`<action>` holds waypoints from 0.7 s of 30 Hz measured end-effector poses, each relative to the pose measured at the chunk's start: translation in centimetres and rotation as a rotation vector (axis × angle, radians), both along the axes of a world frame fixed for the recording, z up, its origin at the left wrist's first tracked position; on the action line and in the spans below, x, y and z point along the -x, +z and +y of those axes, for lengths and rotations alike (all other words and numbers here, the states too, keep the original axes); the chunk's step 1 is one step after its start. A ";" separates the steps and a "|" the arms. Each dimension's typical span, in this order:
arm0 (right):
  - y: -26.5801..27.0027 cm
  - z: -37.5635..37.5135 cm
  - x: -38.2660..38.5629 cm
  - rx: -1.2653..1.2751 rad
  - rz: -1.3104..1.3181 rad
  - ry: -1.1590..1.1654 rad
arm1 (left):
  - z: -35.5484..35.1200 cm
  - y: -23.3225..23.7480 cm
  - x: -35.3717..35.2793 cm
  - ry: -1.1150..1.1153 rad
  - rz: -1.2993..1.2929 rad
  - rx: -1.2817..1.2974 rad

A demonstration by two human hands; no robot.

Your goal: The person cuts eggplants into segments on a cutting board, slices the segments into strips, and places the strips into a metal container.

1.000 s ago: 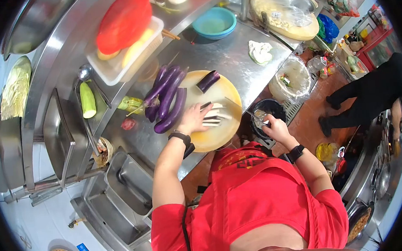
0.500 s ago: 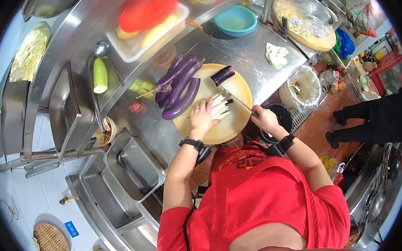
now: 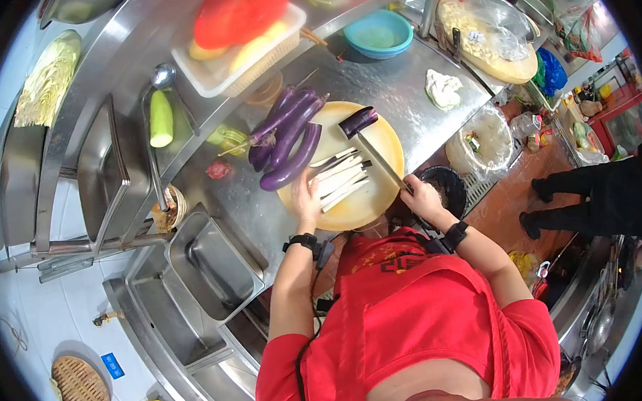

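Note:
White eggplant strips [image 3: 342, 179] with dark skin edges lie side by side on a round, pale yellow cutting board [image 3: 379, 197]. My left hand [image 3: 306, 201] is at the strips' left ends, fingers stretched out and touching them or very close. A knife [image 3: 382, 161] is gripped by its handle in my right hand [image 3: 422, 197]. Its blade slants over the board, the tip by a short piece of purple eggplant [image 3: 358, 122] near the far edge. Several whole eggplants [image 3: 288, 140] are piled at the board's left, partly overlapping its rim.
Behind the board are a turquoise bowl [image 3: 378, 34] and a white cloth-like bundle [image 3: 443, 89]. A white basket [image 3: 243, 69] with a red bag stands on the shelf. A lined bin [image 3: 479, 143] is to the right; a person in dark trousers [image 3: 578, 199] stands beyond.
My left hand has slid off the strips' tops toward their left ends, exposing more of them. The strips look more spread out. The knife stays in my right hand, its blade turned slightly.

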State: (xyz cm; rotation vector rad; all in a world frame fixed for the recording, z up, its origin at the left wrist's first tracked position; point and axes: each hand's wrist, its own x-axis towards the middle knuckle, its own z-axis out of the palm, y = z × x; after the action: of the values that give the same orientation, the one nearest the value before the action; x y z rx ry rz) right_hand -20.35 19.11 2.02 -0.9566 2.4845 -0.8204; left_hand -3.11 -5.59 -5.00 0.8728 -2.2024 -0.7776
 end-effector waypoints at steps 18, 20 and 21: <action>-1.4 -1.3 -1.0 0.051 -0.015 0.052 | 0.0 4.8 2.9 -0.445 -0.581 0.273; -1.0 -1.8 -1.2 0.024 -0.010 0.080 | -0.1 4.8 3.0 -0.466 -0.638 0.294; -0.8 -1.9 -1.4 -0.006 -0.007 0.108 | 0.4 4.2 2.9 -0.468 -0.640 0.296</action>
State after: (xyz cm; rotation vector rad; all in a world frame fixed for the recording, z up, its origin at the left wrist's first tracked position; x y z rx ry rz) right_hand -18.98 17.23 1.20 -1.0731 2.4049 -0.7798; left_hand -6.04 -5.23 -0.81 0.4942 -3.0583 -0.3703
